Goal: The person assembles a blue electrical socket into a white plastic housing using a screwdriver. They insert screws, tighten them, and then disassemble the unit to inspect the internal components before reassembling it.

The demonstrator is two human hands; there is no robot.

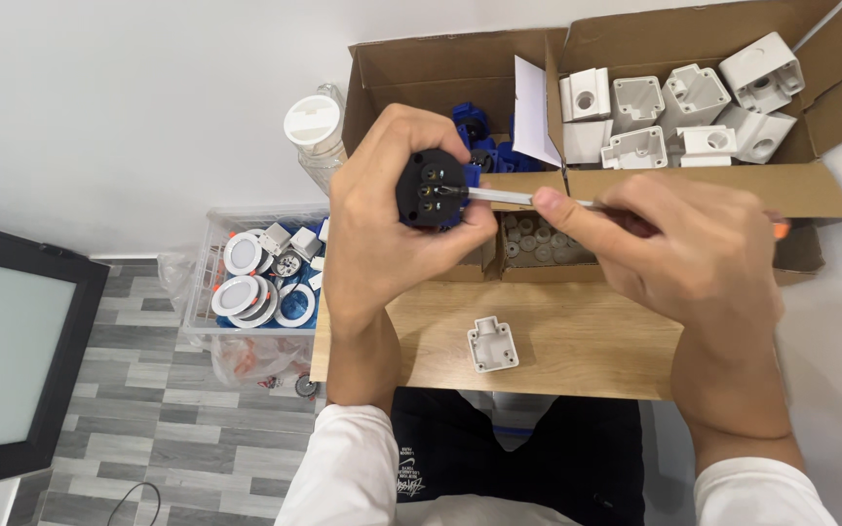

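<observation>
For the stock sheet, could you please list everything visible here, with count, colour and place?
Round socket part: one, black, in left hand.
Screwdriver: one, silver shaft, in right hand, tip at the part.
Cardboard box: one, brown, open, on table.
Housings in box: about eight, white.
Blue parts: several, in box.
Loose housing: one, white, on wooden table.
Clear crate: one, holding white rings, on floor.
Jar: one, clear, white lid.
Left hand; right hand.

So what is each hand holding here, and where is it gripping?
The left hand grips a round black part around its rim. The right hand pinches a screwdriver along its shaft, the tip in the part.
</observation>
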